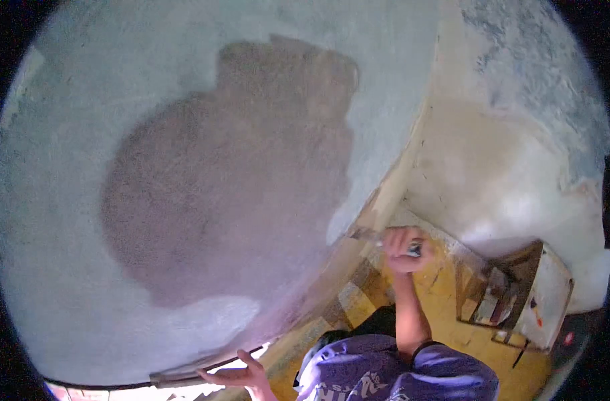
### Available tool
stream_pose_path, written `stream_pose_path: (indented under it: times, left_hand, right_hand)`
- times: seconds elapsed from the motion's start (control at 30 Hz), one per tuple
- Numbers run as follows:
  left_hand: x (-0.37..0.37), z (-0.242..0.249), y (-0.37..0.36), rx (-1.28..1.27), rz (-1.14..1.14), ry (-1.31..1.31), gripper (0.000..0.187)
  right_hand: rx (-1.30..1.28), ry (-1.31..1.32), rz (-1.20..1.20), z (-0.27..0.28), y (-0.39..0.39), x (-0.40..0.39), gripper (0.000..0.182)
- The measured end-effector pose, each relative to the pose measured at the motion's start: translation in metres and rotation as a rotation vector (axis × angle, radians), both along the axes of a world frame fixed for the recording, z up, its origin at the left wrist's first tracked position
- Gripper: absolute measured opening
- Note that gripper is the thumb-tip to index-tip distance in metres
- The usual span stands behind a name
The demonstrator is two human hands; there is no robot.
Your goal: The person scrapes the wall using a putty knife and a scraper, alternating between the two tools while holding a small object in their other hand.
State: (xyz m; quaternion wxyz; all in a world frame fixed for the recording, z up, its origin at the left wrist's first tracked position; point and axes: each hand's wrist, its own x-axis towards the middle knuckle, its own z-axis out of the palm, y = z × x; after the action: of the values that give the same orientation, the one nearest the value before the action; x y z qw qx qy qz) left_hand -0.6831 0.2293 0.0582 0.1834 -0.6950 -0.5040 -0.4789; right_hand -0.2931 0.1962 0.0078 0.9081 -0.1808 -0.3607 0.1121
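My right hand (405,248) is closed around the handle of a scraper (366,234), its blurred flat blade pointing left at the wall's lower right edge. On the large pale blue-grey wall (57,180) spreads a dark, damp-looking brownish-grey patch (231,174) with uneven borders. At the bottom my left hand (241,375) has its thumb and fingers spread apart. It overlaps a long, narrow dark-edged bar (178,379) along the wall's lower edge; I cannot tell whether the hand bears its weight.
An open-sided box-like cabinet (549,294) with things inside stands at the right on the yellowish floor (445,301). A second wall (478,160), white with patchy blue-grey paint, meets the first at a corner. Bright light comes from below the bar.
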Motion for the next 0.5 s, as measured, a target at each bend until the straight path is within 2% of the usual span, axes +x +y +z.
stream_pose_path:
  times: [0.03, 0.07, 0.1, 0.17, 0.27, 0.4, 0.5]
  left_hand:
    - [-0.01, 0.005, 0.003, 0.011, -0.035, 0.002, 0.085]
    - [-0.017, 0.005, 0.007, 0.024, -0.07, -0.004, 0.083]
    - [-0.02, -0.006, 0.009, -0.053, -0.213, -0.19, 0.081]
    - [-0.028, -0.005, 0.009, -0.06, -0.202, -0.163, 0.081]
    - [-0.028, 0.014, 0.014, -0.1, -0.151, -0.066, 0.084]
    - [-0.031, 0.014, 0.023, -0.078, -0.192, -0.095, 0.082]
    - [-0.027, 0.016, 0.028, -0.074, -0.209, -0.097, 0.08]
  right_hand:
    - [0.085, 0.042, 0.018, 0.006, -0.009, -0.005, 0.05]
    - [0.056, 0.092, -0.011, 0.003, -0.004, -0.006, 0.05]
    - [0.023, 0.14, -0.038, -0.005, 0.004, -0.005, 0.051]
    - [-0.11, 0.188, -0.038, -0.021, 0.028, -0.013, 0.051]
    - [0.035, 0.247, -0.064, -0.028, 0.007, -0.01, 0.051]
    - [0.194, 0.359, -0.145, 0.005, -0.004, -0.013, 0.052]
    - [0.208, 0.296, -0.093, 0.001, 0.007, -0.008, 0.053]
